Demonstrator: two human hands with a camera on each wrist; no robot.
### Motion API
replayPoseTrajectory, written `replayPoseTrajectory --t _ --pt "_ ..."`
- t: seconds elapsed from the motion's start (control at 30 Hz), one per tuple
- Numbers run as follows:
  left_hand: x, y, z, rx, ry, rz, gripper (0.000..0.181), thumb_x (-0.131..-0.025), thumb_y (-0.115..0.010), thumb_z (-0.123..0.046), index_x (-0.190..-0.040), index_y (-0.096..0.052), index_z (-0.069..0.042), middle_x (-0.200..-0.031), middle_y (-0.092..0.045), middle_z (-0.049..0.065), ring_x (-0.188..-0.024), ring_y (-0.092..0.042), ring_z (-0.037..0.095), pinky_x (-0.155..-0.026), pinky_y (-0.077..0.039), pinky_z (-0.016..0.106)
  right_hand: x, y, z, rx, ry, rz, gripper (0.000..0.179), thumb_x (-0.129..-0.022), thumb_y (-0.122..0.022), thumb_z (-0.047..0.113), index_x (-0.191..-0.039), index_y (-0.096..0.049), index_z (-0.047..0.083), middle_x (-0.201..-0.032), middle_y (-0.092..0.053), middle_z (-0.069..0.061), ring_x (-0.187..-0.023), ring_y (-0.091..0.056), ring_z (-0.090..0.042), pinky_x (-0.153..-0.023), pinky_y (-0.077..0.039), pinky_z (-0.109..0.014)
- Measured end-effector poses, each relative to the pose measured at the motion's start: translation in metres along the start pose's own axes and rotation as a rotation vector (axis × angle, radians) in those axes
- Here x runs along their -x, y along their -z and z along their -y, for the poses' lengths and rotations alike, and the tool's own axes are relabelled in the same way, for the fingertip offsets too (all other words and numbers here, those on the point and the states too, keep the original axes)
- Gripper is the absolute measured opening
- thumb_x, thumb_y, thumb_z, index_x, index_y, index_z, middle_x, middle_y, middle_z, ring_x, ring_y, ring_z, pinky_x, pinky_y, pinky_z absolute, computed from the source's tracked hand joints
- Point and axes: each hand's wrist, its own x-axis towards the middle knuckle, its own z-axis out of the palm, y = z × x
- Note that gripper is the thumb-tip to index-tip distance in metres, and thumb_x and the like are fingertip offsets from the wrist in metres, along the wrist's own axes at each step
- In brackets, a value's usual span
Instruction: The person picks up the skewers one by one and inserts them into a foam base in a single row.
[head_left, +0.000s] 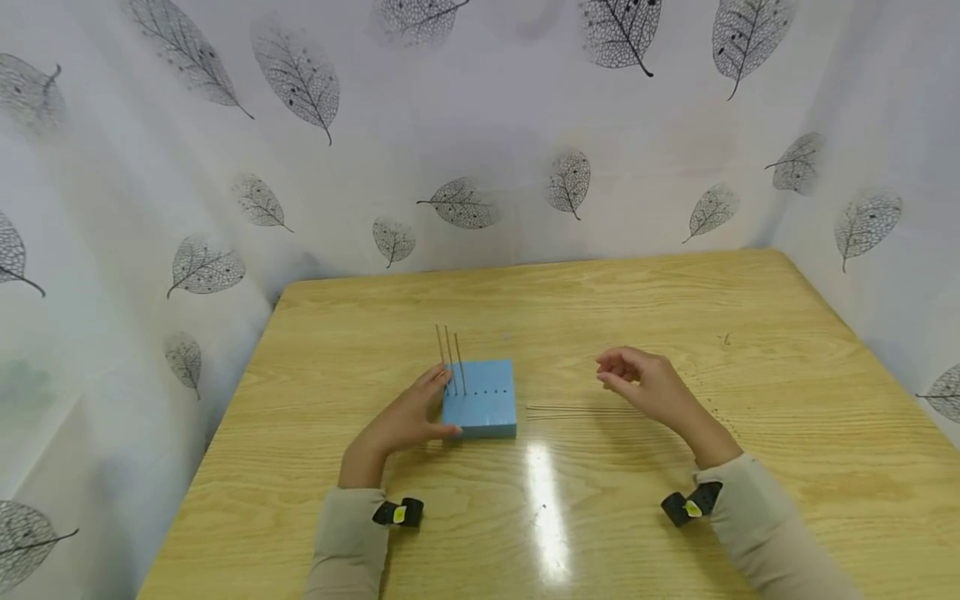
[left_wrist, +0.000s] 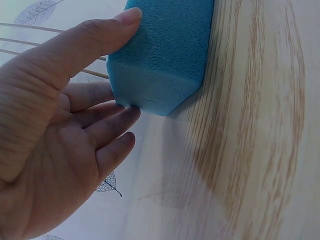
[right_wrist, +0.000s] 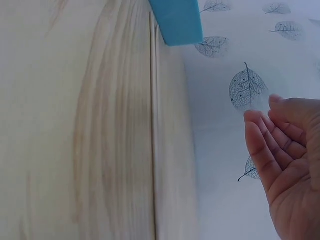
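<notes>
A light blue foam block (head_left: 487, 410) sits on the table, with three thin brown sticks (head_left: 461, 367) standing upright in its left part. A row of small dark holes runs across its top to the right of them. My left hand (head_left: 408, 414) grips the block's left side, thumb on the near face and fingers towards the far side; the left wrist view shows the thumb on the blue foam (left_wrist: 165, 45). Above the table, right of the block, my right hand (head_left: 652, 387) hangs with loosely bent fingers and holds nothing. Several thin sticks (head_left: 577, 407) lie flat below it.
The wooden table (head_left: 360, 333) ends at a white curtain (head_left: 495, 133) with leaf prints at the back and sides. Small dark specks lie on the wood to the right of the right hand. A small curled bit (head_left: 725, 339) lies farther back.
</notes>
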Motion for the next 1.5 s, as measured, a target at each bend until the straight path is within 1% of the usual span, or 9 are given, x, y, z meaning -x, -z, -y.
replayPoseTrajectory --t 0.1,0.2,0.4,0.53,0.8,0.97,1.1,1.4,1.5 --pt "0.000 0.000 0.000 0.001 -0.003 0.000 0.093 -0.079 -0.077 -0.028 -0.149 -0.022 0.000 -0.157 -0.012 0.015 -0.143 -0.014 0.033 -0.112 -0.023 0.050 0.003 0.003 -0.005 -0.018 -0.048 0.029 0.014 -0.084 -0.067 -0.003 -0.098 -0.065 -0.004 -0.080 -0.066 -0.002 -0.068 -0.058 -0.005 -0.059 -0.052 -0.020" --pt "0.000 0.000 -0.001 0.000 0.001 -0.001 0.094 -0.079 -0.077 -0.028 -0.149 -0.022 -0.001 -0.157 -0.012 0.015 -0.143 -0.014 0.033 -0.112 -0.022 0.050 0.006 0.005 -0.008 -0.035 -0.095 0.075 0.014 -0.085 -0.065 -0.003 -0.099 -0.064 -0.006 -0.082 -0.066 -0.005 -0.069 -0.058 -0.005 -0.059 -0.052 -0.021" --pt "0.000 0.000 -0.002 -0.005 0.000 -0.004 0.094 -0.079 -0.078 -0.028 -0.149 -0.022 0.000 -0.157 -0.013 0.016 -0.142 -0.015 0.033 -0.112 -0.023 0.050 0.011 0.005 -0.015 -0.062 -0.194 0.171 0.013 -0.089 -0.063 0.001 -0.100 -0.064 -0.004 -0.085 -0.065 -0.004 -0.072 -0.057 -0.006 -0.061 -0.051 -0.021" --pt "0.000 0.000 -0.001 0.005 0.002 -0.005 0.094 -0.079 -0.078 -0.028 -0.149 -0.022 -0.001 -0.157 -0.013 0.016 -0.142 -0.015 0.033 -0.112 -0.022 0.050 0.013 0.004 -0.021 -0.080 -0.216 0.215 0.013 -0.089 -0.063 0.002 -0.101 -0.063 -0.004 -0.086 -0.065 -0.005 -0.074 -0.058 -0.009 -0.063 -0.051 -0.023" --pt "0.000 0.000 0.001 0.001 0.004 -0.005 0.094 -0.079 -0.078 -0.028 -0.149 -0.022 -0.001 -0.157 -0.013 0.015 -0.143 -0.014 0.032 -0.112 -0.022 0.050 0.013 0.001 -0.029 -0.056 -0.213 0.298 0.009 -0.088 -0.062 -0.001 -0.097 -0.064 0.000 -0.082 -0.063 -0.001 -0.071 -0.055 -0.007 -0.061 -0.049 -0.024" --pt "0.000 -0.001 0.001 -0.001 0.001 -0.003 0.094 -0.079 -0.078 -0.028 -0.149 -0.021 -0.001 -0.157 -0.012 0.014 -0.143 -0.014 0.033 -0.112 -0.023 0.050 0.012 -0.001 -0.031 -0.006 -0.199 0.338 0.007 -0.088 -0.062 -0.001 -0.094 -0.064 0.003 -0.078 -0.060 0.003 -0.069 -0.052 -0.005 -0.060 -0.048 -0.023" --pt "0.000 0.000 0.002 0.001 -0.002 -0.004 0.094 -0.079 -0.078 -0.029 -0.149 -0.022 -0.002 -0.157 -0.012 0.014 -0.143 -0.014 0.033 -0.112 -0.023 0.050 0.011 -0.002 -0.033 0.016 -0.199 0.362 0.007 -0.087 -0.063 -0.001 -0.092 -0.064 0.004 -0.077 -0.059 0.004 -0.068 -0.051 -0.004 -0.059 -0.047 -0.022" --pt "0.000 0.000 0.002 0.012 0.010 -0.001 0.094 -0.079 -0.077 -0.029 -0.150 -0.021 -0.003 -0.157 -0.012 0.013 -0.143 -0.014 0.031 -0.112 -0.023 0.050 0.010 -0.005 -0.034 0.006 -0.169 0.385 0.006 -0.086 -0.064 0.000 -0.091 -0.063 0.004 -0.076 -0.059 0.004 -0.068 -0.051 -0.004 -0.058 -0.046 -0.023" --pt "0.001 0.000 0.001 0.012 0.009 -0.002 0.093 -0.079 -0.077 -0.028 -0.150 -0.022 -0.003 -0.157 -0.012 0.013 -0.143 -0.014 0.032 -0.112 -0.023 0.050 0.010 -0.005 -0.034 0.009 -0.177 0.399 0.007 -0.087 -0.064 0.000 -0.091 -0.063 0.005 -0.076 -0.059 0.004 -0.068 -0.051 -0.004 -0.059 -0.047 -0.023"
